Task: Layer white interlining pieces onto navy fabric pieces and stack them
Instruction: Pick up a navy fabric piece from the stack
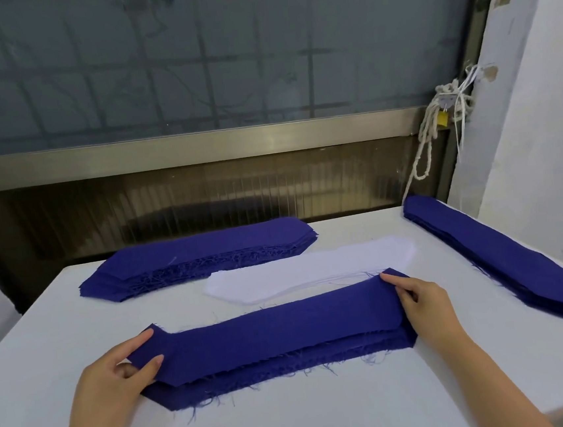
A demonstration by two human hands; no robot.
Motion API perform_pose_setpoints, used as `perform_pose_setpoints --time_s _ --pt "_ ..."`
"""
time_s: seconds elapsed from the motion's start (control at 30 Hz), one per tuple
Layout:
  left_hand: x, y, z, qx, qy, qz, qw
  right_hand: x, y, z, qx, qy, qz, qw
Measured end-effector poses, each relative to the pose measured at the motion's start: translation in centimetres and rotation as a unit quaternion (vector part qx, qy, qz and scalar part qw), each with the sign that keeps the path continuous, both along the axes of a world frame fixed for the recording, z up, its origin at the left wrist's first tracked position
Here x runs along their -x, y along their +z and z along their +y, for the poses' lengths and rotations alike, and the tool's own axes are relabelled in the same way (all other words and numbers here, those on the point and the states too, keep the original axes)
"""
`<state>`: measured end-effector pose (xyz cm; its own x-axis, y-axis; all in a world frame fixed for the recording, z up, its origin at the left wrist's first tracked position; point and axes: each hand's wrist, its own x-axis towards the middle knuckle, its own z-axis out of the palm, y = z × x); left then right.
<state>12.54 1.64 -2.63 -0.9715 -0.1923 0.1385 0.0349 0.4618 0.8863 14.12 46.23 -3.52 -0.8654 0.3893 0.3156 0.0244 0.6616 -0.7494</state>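
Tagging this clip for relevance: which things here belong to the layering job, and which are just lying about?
Job: navy piece, pinched by left hand and right hand; near stack under it; white interlining; far stack; right stack; table.
Lying about: rope; padlock; window.

The flat white tabletop (pixel 327 415) bears four piles. A low stack of frayed navy fabric pieces (pixel 255 381) lies directly under the navy strip (pixel 274 331) that the left hand (pixel 116 370) and right hand (pixel 426 306) pinch by its ends. Just beyond the right-hand grip lies a thin pile of white interlining pieces (pixel 313 272). Farther beyond the left-hand grip is a thicker navy stack (pixel 201 255). Well right of both grips, a long navy stack (pixel 504 260) runs diagonally.
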Motion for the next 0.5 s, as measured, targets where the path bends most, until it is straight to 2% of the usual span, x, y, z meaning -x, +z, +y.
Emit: perform_pose_setpoints --time_s 0.27,0.5 --pt "0.14 -0.49 -0.31 -0.018 0.004 -0.021 1.0 0.01 -0.07 -0.09 -0.018 -0.021 0.0 1.0" --pt "0.15 -0.42 -0.3 0.042 0.045 0.039 0.997 -0.18 -0.06 -0.31 -0.032 -0.016 -0.01 0.999"
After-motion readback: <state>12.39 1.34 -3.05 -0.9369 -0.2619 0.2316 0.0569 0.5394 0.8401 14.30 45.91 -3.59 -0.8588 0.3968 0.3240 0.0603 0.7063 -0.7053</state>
